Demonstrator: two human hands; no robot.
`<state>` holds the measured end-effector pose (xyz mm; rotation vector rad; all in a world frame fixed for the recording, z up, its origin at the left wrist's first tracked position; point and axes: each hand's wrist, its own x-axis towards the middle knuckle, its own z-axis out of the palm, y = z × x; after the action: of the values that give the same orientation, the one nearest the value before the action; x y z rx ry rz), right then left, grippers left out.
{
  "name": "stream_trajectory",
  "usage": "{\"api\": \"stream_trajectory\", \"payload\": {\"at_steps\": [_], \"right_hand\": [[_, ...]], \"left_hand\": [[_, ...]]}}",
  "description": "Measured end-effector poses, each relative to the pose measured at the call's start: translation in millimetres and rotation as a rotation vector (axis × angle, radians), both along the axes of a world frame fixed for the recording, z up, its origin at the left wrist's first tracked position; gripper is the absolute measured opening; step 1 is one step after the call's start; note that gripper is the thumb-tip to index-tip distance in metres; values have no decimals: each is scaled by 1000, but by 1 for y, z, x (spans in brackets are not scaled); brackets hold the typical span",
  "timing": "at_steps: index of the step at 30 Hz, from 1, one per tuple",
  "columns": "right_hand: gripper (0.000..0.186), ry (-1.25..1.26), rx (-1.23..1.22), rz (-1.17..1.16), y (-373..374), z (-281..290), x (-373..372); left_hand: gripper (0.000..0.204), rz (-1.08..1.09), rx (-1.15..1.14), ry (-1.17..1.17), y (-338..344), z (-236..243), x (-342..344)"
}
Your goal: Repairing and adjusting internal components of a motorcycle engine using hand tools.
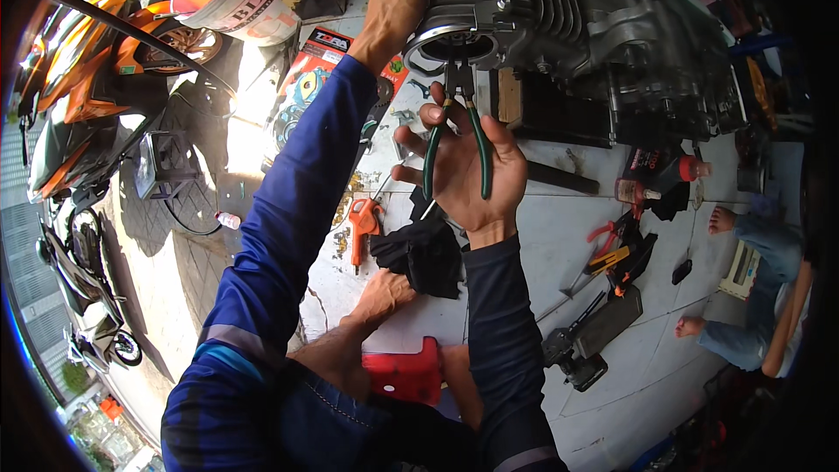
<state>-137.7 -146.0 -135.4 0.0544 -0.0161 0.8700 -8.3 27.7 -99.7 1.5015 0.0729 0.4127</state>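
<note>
At the top centre a grey metal engine (559,9) with cooling fins and round openings sits raised off the floor. My left hand (395,4) is against its left side, fingers bent at the picture's upper edge and partly out of sight. Just below the engine's lower round opening, my right hand (476,166) is turned palm up, holding pliers (485,157) with green handles spread apart. The pliers' jaws point up into that opening, where their tips are hard to make out. The right thumb and fingers are loosely around the handles.
On the floor lie an orange tool (363,225), a black cloth (424,253) near my bare foot (384,293), and several hand tools (616,253) to the right. Another person's legs (756,328) are at far right. A bucket (236,9) and motorcycles (87,61) stand left.
</note>
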Motion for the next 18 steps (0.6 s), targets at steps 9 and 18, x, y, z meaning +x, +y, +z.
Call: {"api": "stream_trajectory", "payload": {"at_steps": [9,18], "right_hand": [[57,24,-250,109,-7,29,11],[46,-1,-511,101,-3,46,12]], "left_hand": [[63,-91,-62,-11,0,-2,0],[59,-105,-40,-35,5,-15,6]]}}
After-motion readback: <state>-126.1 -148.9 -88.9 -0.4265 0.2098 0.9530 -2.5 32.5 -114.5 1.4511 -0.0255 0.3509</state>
